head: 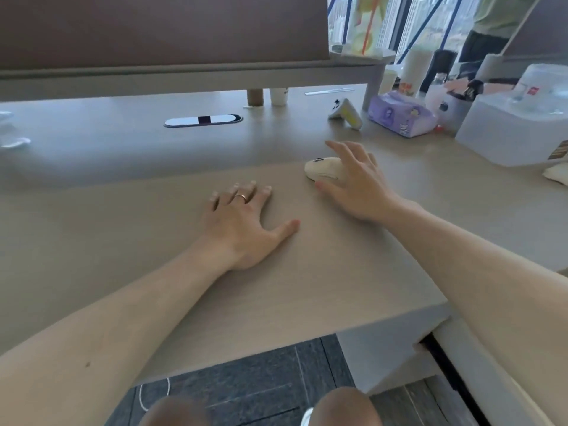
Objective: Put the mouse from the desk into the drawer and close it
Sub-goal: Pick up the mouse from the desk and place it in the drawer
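Observation:
A cream-white mouse [322, 170] lies on the beige desk [123, 241], right of centre. My right hand [356, 186] reaches over its right side with fingers spread; the thumb lies along the mouse's near edge, and no closed grip shows. My left hand [242, 222], wearing a ring, rests flat on the desk, palm down, holding nothing, a hand's width left of the mouse. Below the desk's front edge at the lower right stands a pale drawer unit [384, 358] with a dark gap beside it; my right forearm partly hides it.
Behind the mouse lie a purple tissue pack [402, 115] and a small white and yellow device [345, 112]. A translucent plastic box [507, 130] stands at the right. A cable grommet [203, 120] sits mid-desk under a raised shelf. My knees show below.

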Tool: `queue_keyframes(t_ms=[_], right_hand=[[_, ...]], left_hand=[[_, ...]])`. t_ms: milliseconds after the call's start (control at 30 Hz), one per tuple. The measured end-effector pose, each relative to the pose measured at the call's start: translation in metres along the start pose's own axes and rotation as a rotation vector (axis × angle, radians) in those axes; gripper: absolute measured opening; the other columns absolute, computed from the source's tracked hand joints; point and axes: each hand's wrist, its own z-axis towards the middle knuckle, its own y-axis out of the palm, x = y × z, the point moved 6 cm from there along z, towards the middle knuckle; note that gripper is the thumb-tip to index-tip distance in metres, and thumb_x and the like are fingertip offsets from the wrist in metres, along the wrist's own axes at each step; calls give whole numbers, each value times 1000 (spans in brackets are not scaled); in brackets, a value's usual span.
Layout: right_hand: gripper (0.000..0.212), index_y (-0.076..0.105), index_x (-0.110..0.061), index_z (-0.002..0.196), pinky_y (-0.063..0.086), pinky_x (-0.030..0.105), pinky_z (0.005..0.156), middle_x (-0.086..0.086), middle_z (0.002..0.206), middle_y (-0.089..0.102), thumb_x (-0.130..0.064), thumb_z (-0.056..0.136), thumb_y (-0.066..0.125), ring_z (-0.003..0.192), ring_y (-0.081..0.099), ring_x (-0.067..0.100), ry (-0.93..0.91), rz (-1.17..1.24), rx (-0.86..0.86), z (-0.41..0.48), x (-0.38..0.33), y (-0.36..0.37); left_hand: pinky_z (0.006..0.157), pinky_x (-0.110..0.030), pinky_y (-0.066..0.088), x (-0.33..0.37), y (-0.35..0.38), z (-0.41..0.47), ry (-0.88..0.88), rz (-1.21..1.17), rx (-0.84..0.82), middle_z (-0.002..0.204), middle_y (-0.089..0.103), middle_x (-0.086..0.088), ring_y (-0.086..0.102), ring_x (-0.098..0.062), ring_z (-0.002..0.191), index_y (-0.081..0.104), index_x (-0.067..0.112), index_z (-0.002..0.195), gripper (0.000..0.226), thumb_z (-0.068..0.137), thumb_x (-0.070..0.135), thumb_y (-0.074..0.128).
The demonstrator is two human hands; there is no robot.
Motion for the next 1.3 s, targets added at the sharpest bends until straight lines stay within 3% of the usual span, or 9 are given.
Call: queue_keyframes(t_ms=[133, 367, 633, 800, 967, 1133, 1300], right_hand=[[68, 39, -29, 151, 35, 38, 107, 10, 148, 44, -38, 89, 65, 131, 45, 35, -8, 42, 40, 7, 2, 12], [65, 45, -35, 146, 43, 38, 100, 8, 130, 54, -42, 84, 65, 122, 53, 31, 2, 3, 74, -3, -1, 7], [62, 43, -36, 148, 37, 41, 106, 6, 138, 51, -36, 88, 60, 126, 43, 30, -78, -3, 27, -47, -3, 1], [62, 42, -36, 148, 33, 42, 109, 5, 141, 48, -35, 89, 61, 125, 42, 29, -57, -2, 84, -96, 10, -36], [57, 45, -35, 145, 35, 42, 109, 6, 138, 49, -39, 89, 57, 125, 45, 32, 37, -24, 142, -148, 52, -78], [56, 45, -32, 145, 31, 37, 104, 7, 139, 46, -34, 91, 60, 125, 43, 30, 143, -79, 198, -211, 99, -126], [58, 43, -35, 146, 31, 39, 103, 5, 138, 45, -31, 91, 60, 125, 39, 28, 282, -103, 264, -273, 143, -164]], left_hand=[[124, -49, 4, 0, 0, 0, 2, -10, -18, 170, 17, 5, 8, -18, 156, 22, 39, 158, 106, 67, 93, 15], [124, -49, 3, 1, -2, -1, 14, 2, -36, 170, 14, 6, 5, -17, 156, 20, 39, 158, 102, 72, 92, 18], [124, -48, 3, 2, -4, -3, 10, 7, -59, 170, 14, 5, 7, -19, 156, 21, 37, 159, 97, 77, 90, 22], [124, -48, 7, 18, -7, -14, 50, -3, -19, 169, 22, -1, 14, -25, 155, 27, 32, 158, 92, 82, 84, 32], [123, -51, 8, 112, 13, -43, 225, -51, -57, 167, 27, 1, 17, -23, 154, 34, 34, 154, 105, 67, 89, 20], [124, -50, 6, 203, 24, -83, 477, -49, -73, 166, 27, 0, 14, -22, 154, 29, 32, 155, 89, 82, 83, 34], [124, -40, 7, 269, 38, -122, 730, -138, 9, 166, 26, -2, 11, -21, 155, 30, 26, 155, 78, 91, 67, 46]])
